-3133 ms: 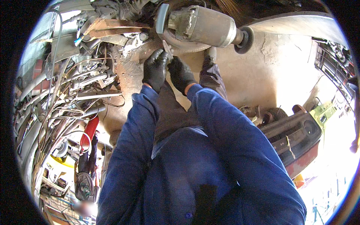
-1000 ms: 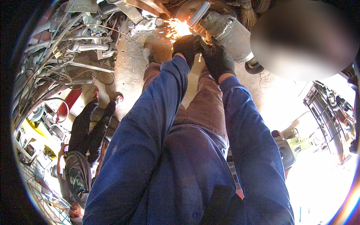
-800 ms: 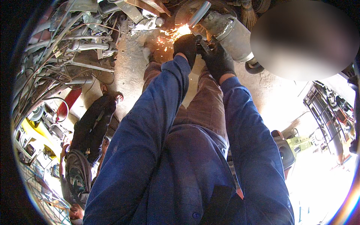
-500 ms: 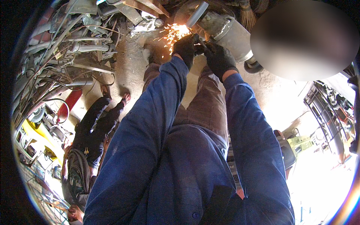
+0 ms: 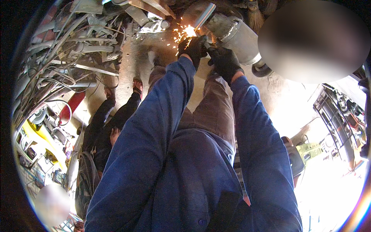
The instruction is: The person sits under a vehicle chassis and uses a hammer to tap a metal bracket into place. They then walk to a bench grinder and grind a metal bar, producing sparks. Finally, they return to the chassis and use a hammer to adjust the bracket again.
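Note:
Bright sparks [image 5: 188,31] fly at the lower end of a short metal tube [image 5: 205,16], at the top middle of the head view. Just below them, my left hand [image 5: 192,47], in a black glove, has its fingers curled in a grip. Close on its right, my right hand [image 5: 226,62], also gloved in black, is closed with its fingers toward the left one. A small slim piece shows between the two hands; its kind is hidden by the gloves. Right of the tube lies a large grey metal canister [image 5: 240,40], like an exhaust muffler, with a rough, jagged seam.
Metal rods, pipes and cables [image 5: 81,50] are heaped at the left. A red cylinder [image 5: 72,107] and a yellow frame [image 5: 42,141] stand below them. Another person's legs [image 5: 116,123] are close by my left arm. A broom [image 5: 255,17] and black rack [image 5: 336,123] are at the right.
The tube has tilted slightly and shifted right. The spark spray has become smaller. My right hand has moved slightly down. The other person's feet and body have shifted at the left.

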Available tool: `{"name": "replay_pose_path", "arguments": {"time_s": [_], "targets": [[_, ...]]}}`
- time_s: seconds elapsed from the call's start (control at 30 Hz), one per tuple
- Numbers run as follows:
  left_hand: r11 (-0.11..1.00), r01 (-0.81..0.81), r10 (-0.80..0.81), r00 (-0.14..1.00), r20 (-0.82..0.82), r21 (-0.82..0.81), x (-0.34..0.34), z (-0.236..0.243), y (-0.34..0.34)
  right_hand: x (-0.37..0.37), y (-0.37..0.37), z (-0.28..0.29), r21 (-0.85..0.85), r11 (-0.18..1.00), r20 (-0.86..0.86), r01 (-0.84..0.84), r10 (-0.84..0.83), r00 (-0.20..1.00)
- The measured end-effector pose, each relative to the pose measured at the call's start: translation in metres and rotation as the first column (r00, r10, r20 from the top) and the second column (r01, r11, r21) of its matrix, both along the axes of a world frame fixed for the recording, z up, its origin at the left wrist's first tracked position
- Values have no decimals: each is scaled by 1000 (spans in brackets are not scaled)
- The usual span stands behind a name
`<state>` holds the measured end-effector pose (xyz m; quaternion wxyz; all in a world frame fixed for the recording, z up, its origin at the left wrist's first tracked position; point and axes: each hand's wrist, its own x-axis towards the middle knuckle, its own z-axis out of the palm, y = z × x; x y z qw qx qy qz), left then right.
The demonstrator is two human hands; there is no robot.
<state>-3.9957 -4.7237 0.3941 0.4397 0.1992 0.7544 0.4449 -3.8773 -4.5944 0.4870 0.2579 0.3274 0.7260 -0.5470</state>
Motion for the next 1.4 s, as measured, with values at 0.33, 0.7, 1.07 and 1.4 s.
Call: {"name": "replay_pose_path", "arguments": {"time_s": [0.33, 0.7, 1.07, 1.4], "targets": [[974, -182, 134, 946, 296, 138, 26, 48, -27, 46, -21, 11, 38, 999, -573, 27, 0, 819], [910, -393, 415, 863, 287, -134, 79, 250, -28, 95, -32, 90, -799, 559, -50, 221, -428, 902], [877, -453, 474, 872, -126, 164, 132, 399, -12, 121, 3, 220, -749, 660, -306, -54, -272, 912], [945, -265, 328, 791, -516, 194, 124, 427, -40, 92, 0, 242, 152, 862, -802, -483, 393, 450]]}}
